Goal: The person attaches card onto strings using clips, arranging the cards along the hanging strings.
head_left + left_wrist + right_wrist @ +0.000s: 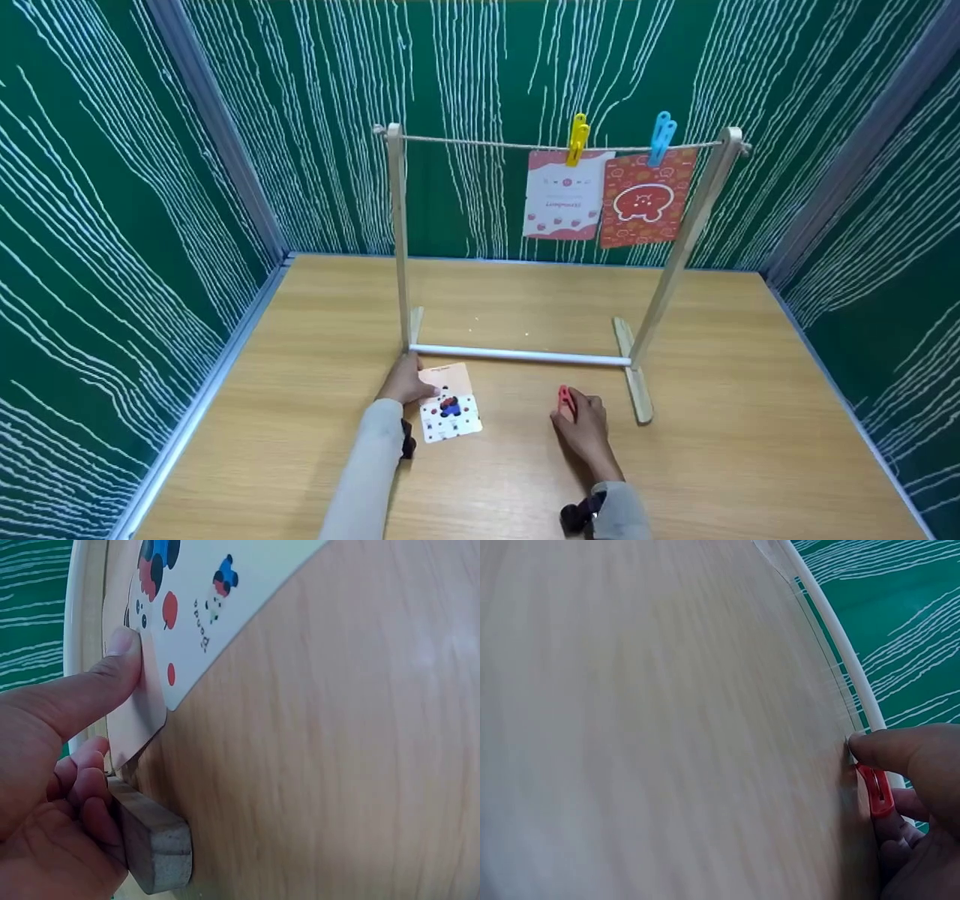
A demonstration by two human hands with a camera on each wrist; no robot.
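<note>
A card (452, 420) with a peach top and a dotted white lower part, printed with a small red-and-blue figure, lies on the table. My left hand (405, 381) holds it at its left edge, thumb (124, 652) on the printed face; the index finger is hidden behind the card. The other fingers curl beside the wooden foot (154, 840) of the stand. To the right, my right hand (586, 429) pinches a red clothespin (565, 396) between thumb and fingers, low over the table. In the right wrist view the red clothespin (877, 791) shows partly behind the fingers.
A wooden stand (399, 240) carries a string (480, 142) across its top and a white bar (517, 355) low down. From the string hang a pink-and-white card (562, 202) under a yellow clothespin (577, 140) and a red card (630, 169) under a blue clothespin (661, 139).
</note>
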